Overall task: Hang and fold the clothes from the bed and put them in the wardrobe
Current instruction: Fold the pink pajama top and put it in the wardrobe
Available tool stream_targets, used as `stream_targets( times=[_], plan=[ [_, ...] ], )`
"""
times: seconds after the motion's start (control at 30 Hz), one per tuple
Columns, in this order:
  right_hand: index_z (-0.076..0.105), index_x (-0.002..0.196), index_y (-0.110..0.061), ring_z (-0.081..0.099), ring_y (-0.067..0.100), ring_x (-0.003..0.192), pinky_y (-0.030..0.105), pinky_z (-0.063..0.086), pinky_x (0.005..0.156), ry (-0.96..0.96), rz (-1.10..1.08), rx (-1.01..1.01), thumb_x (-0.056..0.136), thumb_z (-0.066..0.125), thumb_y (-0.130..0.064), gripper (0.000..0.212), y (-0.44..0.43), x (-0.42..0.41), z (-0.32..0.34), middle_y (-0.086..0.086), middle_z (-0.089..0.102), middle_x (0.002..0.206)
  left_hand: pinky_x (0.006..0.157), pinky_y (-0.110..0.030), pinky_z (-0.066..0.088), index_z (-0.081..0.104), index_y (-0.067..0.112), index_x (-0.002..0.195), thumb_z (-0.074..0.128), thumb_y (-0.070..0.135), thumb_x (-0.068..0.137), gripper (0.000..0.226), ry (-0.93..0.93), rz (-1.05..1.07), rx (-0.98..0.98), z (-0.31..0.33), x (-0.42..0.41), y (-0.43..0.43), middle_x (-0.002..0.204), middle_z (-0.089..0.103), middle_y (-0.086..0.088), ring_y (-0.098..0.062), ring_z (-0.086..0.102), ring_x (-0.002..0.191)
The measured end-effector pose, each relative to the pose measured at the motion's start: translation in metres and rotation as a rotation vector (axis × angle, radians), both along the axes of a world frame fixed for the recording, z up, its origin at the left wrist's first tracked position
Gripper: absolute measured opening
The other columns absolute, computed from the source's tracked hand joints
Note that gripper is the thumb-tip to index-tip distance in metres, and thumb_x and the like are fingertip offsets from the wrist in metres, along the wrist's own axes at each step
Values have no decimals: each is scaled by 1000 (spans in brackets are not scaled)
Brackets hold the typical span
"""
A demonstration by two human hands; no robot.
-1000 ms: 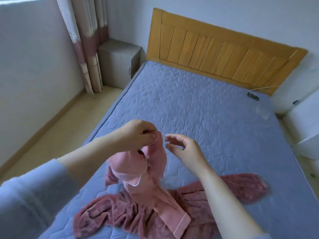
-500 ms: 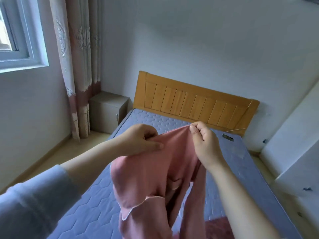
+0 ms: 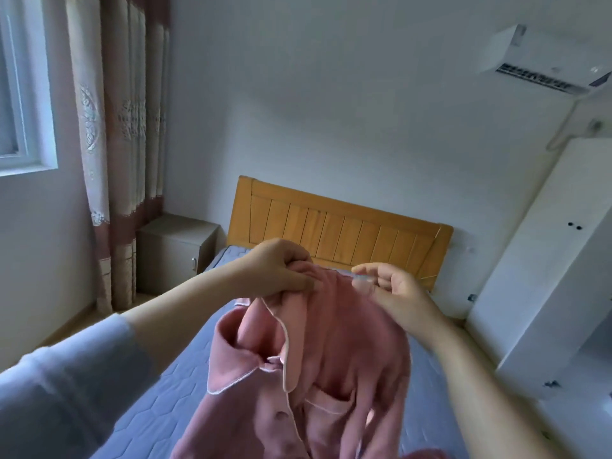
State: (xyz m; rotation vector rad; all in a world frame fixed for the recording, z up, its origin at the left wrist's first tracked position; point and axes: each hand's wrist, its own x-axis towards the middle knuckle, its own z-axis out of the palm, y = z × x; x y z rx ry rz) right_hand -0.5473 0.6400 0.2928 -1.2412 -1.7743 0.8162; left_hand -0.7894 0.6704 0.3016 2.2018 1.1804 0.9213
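A pink shirt (image 3: 331, 359) with white piping, buttons and a chest pocket hangs in the air above the near half of the bed (image 3: 159, 402), held up at its top edge by both hands. The left hand (image 3: 278, 271) has its fingers curled tight round a bunch of the cloth, and the right hand (image 3: 394, 293), just beside it, pinches the edge between thumb and forefinger with the other fingers loose. Beyond stand the wooden headboard (image 3: 331, 226), a grey nightstand (image 3: 175, 250) at the bed's far left corner, and a white wardrobe (image 3: 546, 276) along its right edge.
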Motion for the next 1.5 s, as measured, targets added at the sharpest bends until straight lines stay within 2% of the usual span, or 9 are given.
stream_targets(
  times=[0.07, 0.2, 0.5, 0.6, 0.8, 0.97, 1.07, 1.23, 1.5],
  plan=[
    [68, 112, -31, 68, 10, 93, 23, 52, 83, 35, 92, -43, 74, 74, -53, 44, -4, -4, 0, -4, 72, 96, 49, -14, 40, 69, 13, 77, 79, 26, 75, 16, 45, -44, 24, 13, 10, -3, 57, 52, 13, 1, 46, 50],
    [73, 97, -18, 70, 11, 92, 22, 53, 82, 66, 64, 75, 91, 67, -26, 12, -8, -15, 1, 1, 76, 93, 54, -17, 41, 67, 24, 69, 78, 28, 73, 12, 175, -56, 71, 23, 20, -7, 59, 54, 14, -1, 47, 58],
    [70, 106, -17, 69, 20, 101, 37, 54, 94, 72, 139, 16, 96, 60, -20, 14, -7, -35, -9, 4, 74, 102, 56, -24, 44, 71, 19, 77, 75, 31, 76, 12, 168, -37, 95, 24, 10, -6, 73, 65, -4, -5, 50, 62],
    [69, 100, -21, 66, 14, 83, 32, 52, 80, 59, 131, 33, 99, 54, -31, 18, -4, -43, -8, -3, 72, 90, 52, -22, 36, 64, 16, 67, 74, 40, 77, 28, 147, -1, 85, 23, -2, -3, 58, 50, 6, -5, 42, 55],
    [67, 86, -17, 57, 3, 73, 21, 44, 68, 117, -151, 262, 98, 56, -23, 17, 21, -49, 7, -9, 67, 78, 52, -13, 43, 65, 27, 62, 68, 69, 67, 42, -158, -42, -337, -11, -33, -15, 58, 59, 17, -1, 56, 54],
    [63, 75, -20, 49, 0, 57, 11, 36, 47, 120, -394, 312, 97, 57, -28, 24, 46, -35, 24, -9, 60, 67, 93, -40, 54, 67, 14, 108, 84, 64, 46, 81, -455, -141, -594, -45, -40, -19, 106, 73, -8, -25, 69, 101],
    [63, 76, -18, 51, 7, 62, 18, 39, 52, 153, -512, 323, 96, 56, -27, 23, 57, -19, 37, -6, 61, 70, 80, -31, 57, 66, 14, 112, 89, 58, 48, 81, -483, -239, -701, -58, -38, -24, 110, 73, -6, -22, 69, 103],
    [48, 59, -21, 41, 6, 53, 21, 31, 46, 148, -679, 365, 94, 55, -25, 36, 55, 12, 49, -9, 47, 57, 69, -27, 52, 63, 5, 101, 84, 21, 64, 46, -363, -208, -614, -64, -33, -25, 93, 67, -8, -18, 67, 85],
    [67, 87, -16, 55, 14, 74, 27, 41, 64, -33, -571, 371, 96, 57, -28, 19, 30, 48, 32, -1, 65, 79, 82, -41, 50, 74, 14, 88, 75, 46, 77, 34, -428, 64, -305, -39, -36, -11, 91, 71, -18, -17, 61, 79]
  ],
)
